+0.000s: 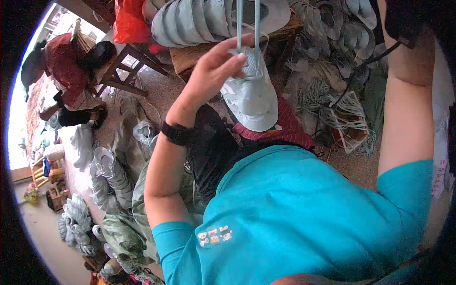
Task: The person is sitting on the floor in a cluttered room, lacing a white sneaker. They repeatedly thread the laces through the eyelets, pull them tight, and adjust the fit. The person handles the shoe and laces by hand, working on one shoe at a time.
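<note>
A pale grey-white sneaker rests toe toward me over my lap. Two strands of its light shoelace run taut up from the eyelets and leave the picture at the top. My left hand, with a dark band on its wrist, is at the lacing, thumb and forefinger curled around one strand beside the shoe's opening. My right arm reaches up along the right side. Its hand lies beyond the upper edge, so its fingers are hidden.
A row of similar shoes lies on a wooden bench ahead. Loose laces and piled shoes are at right. At left are a wooden stool, stacked shoes, green sacks and a bending person.
</note>
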The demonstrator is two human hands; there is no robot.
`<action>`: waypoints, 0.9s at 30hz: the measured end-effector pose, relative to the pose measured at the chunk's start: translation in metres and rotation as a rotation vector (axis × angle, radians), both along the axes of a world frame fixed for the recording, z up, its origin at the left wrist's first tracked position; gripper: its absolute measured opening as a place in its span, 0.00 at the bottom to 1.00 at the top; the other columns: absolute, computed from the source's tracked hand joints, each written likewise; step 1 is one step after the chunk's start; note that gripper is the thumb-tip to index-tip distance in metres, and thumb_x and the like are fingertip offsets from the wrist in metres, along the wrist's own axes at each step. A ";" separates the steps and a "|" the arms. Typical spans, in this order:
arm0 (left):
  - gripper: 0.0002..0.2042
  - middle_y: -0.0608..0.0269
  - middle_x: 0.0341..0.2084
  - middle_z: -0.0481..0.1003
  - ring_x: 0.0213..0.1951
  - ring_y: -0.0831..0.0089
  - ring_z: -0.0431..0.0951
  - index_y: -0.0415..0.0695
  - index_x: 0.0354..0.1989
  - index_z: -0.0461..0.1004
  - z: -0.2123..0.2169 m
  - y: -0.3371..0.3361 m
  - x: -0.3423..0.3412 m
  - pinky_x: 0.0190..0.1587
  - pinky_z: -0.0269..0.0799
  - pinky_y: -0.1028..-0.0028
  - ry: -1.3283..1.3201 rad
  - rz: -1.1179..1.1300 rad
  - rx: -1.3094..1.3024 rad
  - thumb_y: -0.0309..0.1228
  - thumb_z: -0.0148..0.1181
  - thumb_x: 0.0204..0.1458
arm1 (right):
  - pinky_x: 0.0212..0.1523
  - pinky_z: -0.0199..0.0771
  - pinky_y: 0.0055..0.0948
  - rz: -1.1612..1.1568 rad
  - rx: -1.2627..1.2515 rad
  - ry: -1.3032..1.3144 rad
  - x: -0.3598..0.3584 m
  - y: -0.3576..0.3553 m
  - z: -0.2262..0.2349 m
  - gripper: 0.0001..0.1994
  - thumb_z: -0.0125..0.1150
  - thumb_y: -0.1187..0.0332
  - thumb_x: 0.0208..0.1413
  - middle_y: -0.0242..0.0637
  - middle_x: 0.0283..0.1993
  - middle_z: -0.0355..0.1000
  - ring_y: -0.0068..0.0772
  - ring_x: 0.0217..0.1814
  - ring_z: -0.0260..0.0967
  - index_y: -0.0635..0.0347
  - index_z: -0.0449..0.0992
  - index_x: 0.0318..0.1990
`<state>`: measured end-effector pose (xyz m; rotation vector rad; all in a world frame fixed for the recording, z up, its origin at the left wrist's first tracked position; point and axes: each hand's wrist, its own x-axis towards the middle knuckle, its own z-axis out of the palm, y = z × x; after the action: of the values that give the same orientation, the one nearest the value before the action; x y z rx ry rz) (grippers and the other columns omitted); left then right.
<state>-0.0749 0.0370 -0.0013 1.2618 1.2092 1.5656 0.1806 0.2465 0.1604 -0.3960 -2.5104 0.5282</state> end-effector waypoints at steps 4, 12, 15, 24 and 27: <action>0.17 0.74 0.28 0.70 0.28 0.85 0.66 0.37 0.49 0.75 0.010 -0.009 0.004 0.32 0.62 0.84 0.099 -0.072 -0.108 0.39 0.48 0.65 | 0.22 0.68 0.30 0.233 0.031 -0.011 -0.045 -0.015 -0.018 0.05 0.53 0.69 0.57 0.33 0.26 0.66 0.30 0.21 0.64 0.60 0.71 0.33; 0.14 0.77 0.21 0.64 0.22 0.88 0.57 0.35 0.41 0.75 -0.007 0.013 -0.001 0.24 0.51 0.84 -0.278 0.219 -0.041 0.36 0.49 0.65 | 0.23 0.69 0.32 0.502 0.130 -0.082 -0.094 -0.053 -0.102 0.04 0.53 0.70 0.56 0.34 0.27 0.66 0.32 0.22 0.65 0.60 0.71 0.33; 0.14 0.76 0.21 0.64 0.22 0.87 0.57 0.35 0.41 0.75 -0.005 0.013 0.003 0.23 0.50 0.84 -0.290 0.224 -0.067 0.35 0.49 0.65 | 0.23 0.69 0.32 0.472 0.243 -0.110 -0.098 -0.053 -0.169 0.04 0.54 0.70 0.56 0.35 0.27 0.66 0.33 0.22 0.66 0.60 0.71 0.33; 0.14 0.77 0.20 0.62 0.22 0.87 0.58 0.37 0.40 0.76 -0.014 0.007 0.002 0.25 0.53 0.84 -0.339 0.305 -0.082 0.36 0.49 0.65 | 0.35 0.71 0.35 0.517 -0.183 -0.153 -0.104 -0.042 -0.197 0.08 0.61 0.72 0.48 0.41 0.34 0.66 0.42 0.33 0.68 0.62 0.70 0.34; 0.14 0.78 0.19 0.61 0.21 0.87 0.57 0.37 0.40 0.76 -0.016 0.002 0.003 0.24 0.52 0.83 -0.401 0.331 -0.091 0.36 0.49 0.65 | 0.35 0.68 0.32 0.536 -0.413 -0.308 -0.109 -0.036 -0.197 0.08 0.61 0.71 0.47 0.39 0.31 0.65 0.36 0.32 0.65 0.63 0.70 0.33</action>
<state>-0.0720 0.0393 -0.0176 0.6646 1.2478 1.8659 0.0719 0.2106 -0.0364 0.0720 -2.7964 1.2916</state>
